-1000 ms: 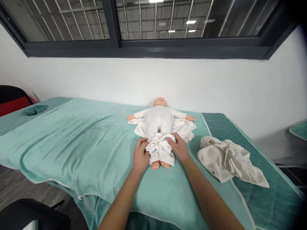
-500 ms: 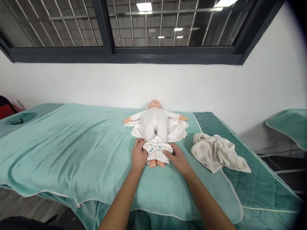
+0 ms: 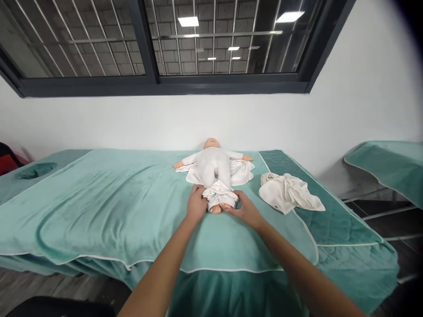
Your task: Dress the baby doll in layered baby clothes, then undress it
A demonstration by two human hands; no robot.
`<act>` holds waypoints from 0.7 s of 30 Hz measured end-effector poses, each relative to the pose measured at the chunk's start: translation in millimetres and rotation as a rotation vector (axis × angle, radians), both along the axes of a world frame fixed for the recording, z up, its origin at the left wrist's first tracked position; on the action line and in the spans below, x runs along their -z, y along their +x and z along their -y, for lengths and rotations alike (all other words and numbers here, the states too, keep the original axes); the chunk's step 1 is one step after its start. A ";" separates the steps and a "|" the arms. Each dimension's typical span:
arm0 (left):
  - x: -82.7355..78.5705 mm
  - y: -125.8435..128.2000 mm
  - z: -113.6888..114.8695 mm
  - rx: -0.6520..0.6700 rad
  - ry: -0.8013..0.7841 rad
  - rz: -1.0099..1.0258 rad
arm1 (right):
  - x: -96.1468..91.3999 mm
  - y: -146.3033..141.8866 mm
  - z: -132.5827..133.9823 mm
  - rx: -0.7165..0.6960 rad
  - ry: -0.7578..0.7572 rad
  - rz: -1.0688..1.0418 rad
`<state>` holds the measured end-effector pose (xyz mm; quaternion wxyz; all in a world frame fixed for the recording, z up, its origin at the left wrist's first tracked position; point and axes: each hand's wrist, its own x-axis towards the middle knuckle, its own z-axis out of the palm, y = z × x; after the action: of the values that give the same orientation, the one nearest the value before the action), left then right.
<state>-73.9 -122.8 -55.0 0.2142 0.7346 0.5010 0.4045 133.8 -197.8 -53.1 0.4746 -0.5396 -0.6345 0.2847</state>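
On the green bed cover (image 3: 99,193), a doll (image 3: 211,159) lies face up, feet towards the near edge, printed trousers (image 3: 220,193) bunched about its lower legs. The left hand (image 3: 197,204) is curled closed on their left side; the right hand (image 3: 247,211), thumb and fingers parted, touches their right side, though I can't tell whether it pinches cloth. Handling the trousers at the legs seems the step; shifting them calls for an even grip.

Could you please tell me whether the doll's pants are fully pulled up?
No, only partway: the pants are bunched around the lower legs of the doll, its thighs showing above.
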 end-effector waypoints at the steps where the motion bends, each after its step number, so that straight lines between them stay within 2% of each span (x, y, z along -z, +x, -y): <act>1: -5.7 -4.2 4.7 0.033 -0.012 -0.047 | -2.8 0.2 2.0 0.009 -0.012 0.011; 5: -30.0 -20.3 25.2 0.174 -0.067 -0.277 | -17.7 2.6 12.6 0.045 -0.077 0.152; 9: -52.6 -30.4 42.4 0.293 -0.094 -0.422 | -38.3 4.9 22.6 0.091 -0.138 0.320; 12: -73.2 -35.1 52.3 0.433 -0.156 -0.515 | -53.1 6.4 26.8 0.097 -0.179 0.441; 16: -109.4 -39.8 62.1 0.616 -0.346 -0.587 | -74.9 9.9 30.0 -0.037 -0.189 0.485; 21: -153.8 -47.1 71.0 0.657 -0.471 -0.647 | -117.7 14.1 38.9 -0.196 -0.201 0.535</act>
<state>-121.0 -193.7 98.8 0.3233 0.8725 0.3621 -0.0557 147.9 -236.7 64.6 0.2052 -0.5759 -0.7547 0.2380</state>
